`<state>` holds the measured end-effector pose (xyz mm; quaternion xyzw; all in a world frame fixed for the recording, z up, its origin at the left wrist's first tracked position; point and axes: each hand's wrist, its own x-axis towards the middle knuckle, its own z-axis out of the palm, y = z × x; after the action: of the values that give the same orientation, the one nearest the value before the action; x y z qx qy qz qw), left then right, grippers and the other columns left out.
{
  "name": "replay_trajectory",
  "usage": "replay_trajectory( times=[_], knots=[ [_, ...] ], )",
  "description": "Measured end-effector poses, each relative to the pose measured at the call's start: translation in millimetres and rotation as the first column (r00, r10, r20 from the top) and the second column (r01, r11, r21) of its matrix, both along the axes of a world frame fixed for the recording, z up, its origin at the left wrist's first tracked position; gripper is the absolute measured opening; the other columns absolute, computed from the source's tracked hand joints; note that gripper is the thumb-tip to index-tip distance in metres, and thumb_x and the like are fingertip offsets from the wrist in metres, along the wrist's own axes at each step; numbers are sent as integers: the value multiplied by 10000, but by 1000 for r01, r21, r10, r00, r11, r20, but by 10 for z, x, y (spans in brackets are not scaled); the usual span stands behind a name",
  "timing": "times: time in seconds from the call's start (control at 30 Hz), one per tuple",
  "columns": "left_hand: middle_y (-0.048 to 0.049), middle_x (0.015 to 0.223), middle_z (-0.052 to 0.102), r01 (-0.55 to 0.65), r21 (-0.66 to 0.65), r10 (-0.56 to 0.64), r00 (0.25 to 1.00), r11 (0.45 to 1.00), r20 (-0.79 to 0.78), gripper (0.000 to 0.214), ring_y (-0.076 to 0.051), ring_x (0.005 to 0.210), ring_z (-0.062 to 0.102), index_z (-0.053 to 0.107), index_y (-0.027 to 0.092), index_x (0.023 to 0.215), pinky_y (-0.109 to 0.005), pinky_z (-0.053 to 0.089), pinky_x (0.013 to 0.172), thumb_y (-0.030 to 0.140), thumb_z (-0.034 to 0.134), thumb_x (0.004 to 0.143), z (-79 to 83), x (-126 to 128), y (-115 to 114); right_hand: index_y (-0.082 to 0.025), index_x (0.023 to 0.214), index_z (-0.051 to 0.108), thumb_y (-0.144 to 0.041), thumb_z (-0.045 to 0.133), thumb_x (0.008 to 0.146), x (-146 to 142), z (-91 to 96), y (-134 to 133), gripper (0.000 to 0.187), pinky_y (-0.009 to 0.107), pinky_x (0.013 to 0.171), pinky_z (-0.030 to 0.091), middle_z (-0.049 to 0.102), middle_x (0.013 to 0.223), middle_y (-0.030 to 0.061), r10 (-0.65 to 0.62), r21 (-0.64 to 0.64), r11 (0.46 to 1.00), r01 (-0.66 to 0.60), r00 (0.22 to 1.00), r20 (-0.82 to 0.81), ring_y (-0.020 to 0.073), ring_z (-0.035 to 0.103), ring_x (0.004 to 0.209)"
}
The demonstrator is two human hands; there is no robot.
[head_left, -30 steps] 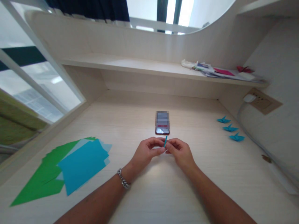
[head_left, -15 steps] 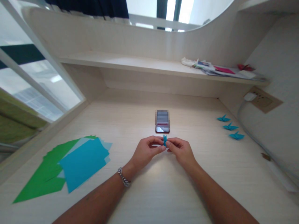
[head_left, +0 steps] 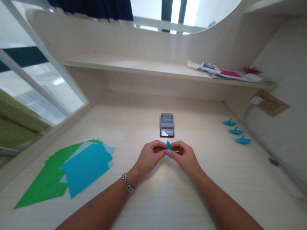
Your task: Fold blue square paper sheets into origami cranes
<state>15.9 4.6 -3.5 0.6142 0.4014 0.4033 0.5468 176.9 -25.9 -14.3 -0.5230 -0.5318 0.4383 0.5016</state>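
Between my fingertips, low over the pale tabletop, is a small folded piece of blue paper (head_left: 168,145) with two narrow points sticking up. My left hand (head_left: 151,155) pinches it from the left, thumb in front. From the other side my right hand (head_left: 184,155) grips it too, its thumb meeting the left thumb at the lower part. The fingers hide much of the fold. Just beyond the hands lies a phone (head_left: 167,132), its screen partly pixelated. Three blue paper cranes (head_left: 236,131) stand in a row at the right.
Loose blue sheets (head_left: 87,167) overlap green sheets (head_left: 40,185) on the left of the table. A white cable (head_left: 255,134) runs from a wall socket (head_left: 272,103) down the right edge. Papers (head_left: 230,72) lie on the shelf (head_left: 134,66) at the back.
Both thumbs have come together at the front of the folded blue paper. It has turned slightly and now shows a wider lower part, with its points still up.
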Motion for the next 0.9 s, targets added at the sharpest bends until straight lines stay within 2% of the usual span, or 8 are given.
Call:
replay_trajectory(
  times=[0.17, 0.37, 0.57, 0.9],
  knots=[
    [-61, 829, 661, 10, 48, -10, 1000, 999, -8, 110, -164, 762, 622, 625, 130, 846, -306, 504, 740, 198, 649, 762, -59, 4, 2, -171, 823, 673, -301, 667, 752, 1, 17, -9, 148, 296, 658, 508, 685, 795, 48, 8, 31, 999, -9, 999, 31, 178, 628, 727],
    [-51, 821, 640, -9, 99, 11, 1000, 995, -24, 157, -149, 748, 595, 614, 137, 867, -280, 492, 702, 288, 600, 824, -92, 3, -7, -166, 820, 681, -270, 641, 774, -17, 1, -19, 120, 295, 674, 502, 689, 786, 47, 32, 49, 998, -33, 999, 23, 174, 623, 720],
    [-48, 814, 634, 7, 145, -1, 999, 989, -39, 156, -143, 738, 583, 623, 135, 860, -265, 478, 690, 284, 588, 836, -32, -2, -20, -169, 844, 683, -276, 663, 755, -54, 6, -41, 140, 298, 675, 516, 695, 818, 52, -36, 67, 997, 38, 999, -27, 178, 638, 729],
    [-53, 815, 642, 16, 110, -13, 1000, 994, -25, 160, -142, 735, 589, 632, 129, 850, -267, 487, 692, 285, 601, 830, -4, 47, -73, -172, 803, 694, -277, 691, 720, -54, 24, -25, 135, 289, 619, 514, 693, 755, 42, -99, 25, 994, 102, 990, -98, 164, 631, 661]
  ],
)
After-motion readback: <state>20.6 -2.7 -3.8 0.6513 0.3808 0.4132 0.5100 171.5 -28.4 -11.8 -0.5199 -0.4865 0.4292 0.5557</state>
